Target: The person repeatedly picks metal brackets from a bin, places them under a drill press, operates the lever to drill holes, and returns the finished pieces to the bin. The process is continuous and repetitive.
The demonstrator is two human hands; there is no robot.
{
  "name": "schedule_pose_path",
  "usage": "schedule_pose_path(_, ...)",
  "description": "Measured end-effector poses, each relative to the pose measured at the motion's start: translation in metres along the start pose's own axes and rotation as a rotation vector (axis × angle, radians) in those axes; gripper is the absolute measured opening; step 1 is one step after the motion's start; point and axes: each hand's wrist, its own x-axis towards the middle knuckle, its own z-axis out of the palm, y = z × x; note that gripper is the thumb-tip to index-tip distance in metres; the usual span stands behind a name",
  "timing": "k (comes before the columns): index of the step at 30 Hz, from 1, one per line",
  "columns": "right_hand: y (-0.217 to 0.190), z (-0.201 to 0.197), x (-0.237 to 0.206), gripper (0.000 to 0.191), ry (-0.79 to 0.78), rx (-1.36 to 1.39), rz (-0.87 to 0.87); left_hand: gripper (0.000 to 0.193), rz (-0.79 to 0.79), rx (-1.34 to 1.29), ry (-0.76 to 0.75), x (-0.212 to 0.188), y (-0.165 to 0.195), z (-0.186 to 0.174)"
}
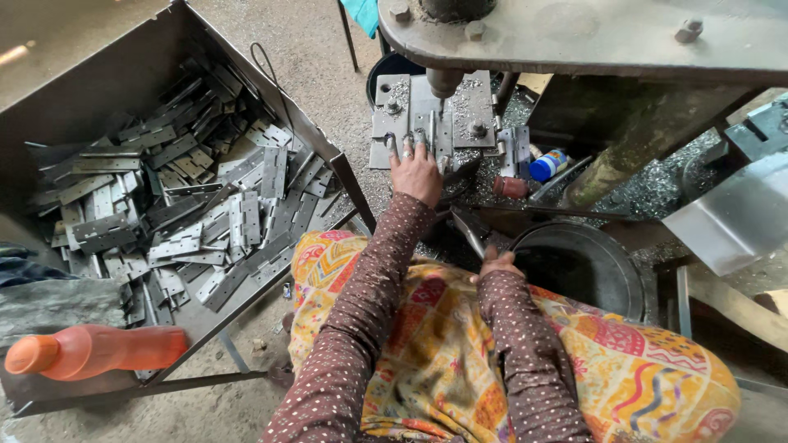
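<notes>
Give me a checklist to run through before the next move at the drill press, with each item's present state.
1. Left hand pressing the flat grey metal hinge piece on the steel jig plate: ok.
2. Fingertips apart from the drill bit: cannot tell, they look close.
3. Right hand on the dark lever handle: ok, grip closed.
4. Bit touching the hinge: cannot tell.
5. Open metal bin of grey hinges beside the left arm: ok.
</notes>
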Motion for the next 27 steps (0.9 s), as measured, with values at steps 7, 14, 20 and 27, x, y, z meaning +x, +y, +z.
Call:
schedule_pose_path(7, 0.011, 0.0, -0.006, 0.073, 0.159, -0.153, -0.165, 0.027, 0.031, 0.07, 0.142, -0.013, 0.001, 0.006)
schedule_pose_path(14, 0.001, -0.007, -0.018, 0.073, 0.167, -0.126, -0.112, 0.021, -0.008, 0.054, 0.132, -0.008, 0.003, 0.029)
schedule_pose_path(20, 0.004, 0.007, 0.001, 0.096, -0.066, -0.043, -0.075, 0.026, 0.038, 0.064, 0.336, -0.017, -0.007, 0.025)
schedule_pose_path(27, 0.004, -0.002, -0.013, 0.071, 0.178, -0.207, -0.121, 0.021, 0.023, 0.063, 0.144, -0.009, -0.007, 0.023)
